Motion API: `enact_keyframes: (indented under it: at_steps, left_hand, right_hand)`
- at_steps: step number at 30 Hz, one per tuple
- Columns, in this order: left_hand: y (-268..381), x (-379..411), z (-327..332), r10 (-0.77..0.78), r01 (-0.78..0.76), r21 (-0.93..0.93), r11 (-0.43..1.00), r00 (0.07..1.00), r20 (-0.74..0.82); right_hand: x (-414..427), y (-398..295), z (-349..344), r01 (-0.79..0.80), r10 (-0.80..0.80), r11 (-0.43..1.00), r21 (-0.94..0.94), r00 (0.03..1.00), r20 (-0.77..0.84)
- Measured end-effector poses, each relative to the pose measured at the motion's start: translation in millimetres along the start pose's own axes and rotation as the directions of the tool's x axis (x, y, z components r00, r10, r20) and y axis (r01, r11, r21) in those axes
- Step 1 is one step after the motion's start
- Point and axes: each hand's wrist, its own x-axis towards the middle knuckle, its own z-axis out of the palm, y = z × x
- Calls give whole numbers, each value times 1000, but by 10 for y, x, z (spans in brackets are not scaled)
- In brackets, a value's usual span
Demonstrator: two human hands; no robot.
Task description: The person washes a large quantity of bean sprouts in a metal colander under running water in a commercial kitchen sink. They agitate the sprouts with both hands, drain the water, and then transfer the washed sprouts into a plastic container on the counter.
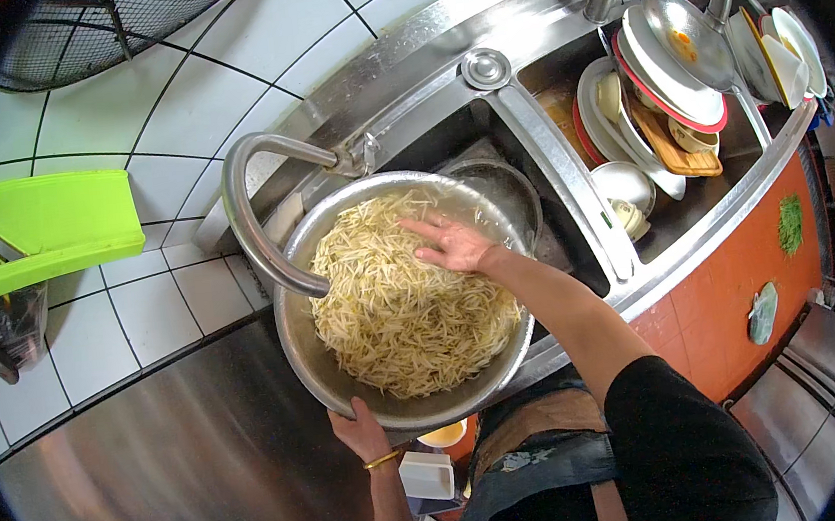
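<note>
A large stainless steel bowl (297, 340) full of pale bean sprouts (409, 329) sits over the left sink basin (574, 245) and the near counter edge. Cloudy water (474, 208) shows at the bowl's far right side. My left hand (362, 430) grips the near rim, thumb on top, fingers hidden beneath. Spread over the sprouts, my right hand (455, 243) touches them with its palm down and grasps nothing visible. The curved spout of a metal faucet (235, 210) reaches over the bowl's left side, its tip above the sprouts.
Stacked plates (671, 78), bowls and a metal ladle (694, 42) crowd the right basin (670, 225). Behind the steel bowl lies a round dark pan (511, 180). Bright green plastic (73, 211) hangs at left, below a wire mesh basket (138, 23). A steel counter (164, 450) extends left.
</note>
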Motion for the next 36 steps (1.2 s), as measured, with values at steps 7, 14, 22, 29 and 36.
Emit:
enact_keyframes:
  at_steps: [7, 14, 22, 29, 36]
  left_hand:
    - [-54, 11, -20, -8, 8, -26, 1000, 1000, 5]
    - [72, -18, -47, -16, 15, 43, 999, 999, 33]
    - [131, -53, -77, -16, 16, 4, 1000, 999, 44]
    - [252, -119, -67, 3, -3, -62, 998, 1000, 7]
    - [251, -120, -93, 29, -27, -72, 997, 999, 22]
  right_hand:
    - [7, -13, -21, 48, -48, 998, 42, 999, -6]
    - [23, 26, 1, 68, -67, 996, 61, 998, -17]
    - [56, 80, 71, 114, -111, 992, 55, 992, -58]
    - [75, 104, 100, 146, -141, 985, 86, 988, -67]
    - [90, 146, 103, 151, -149, 988, 19, 985, -89]
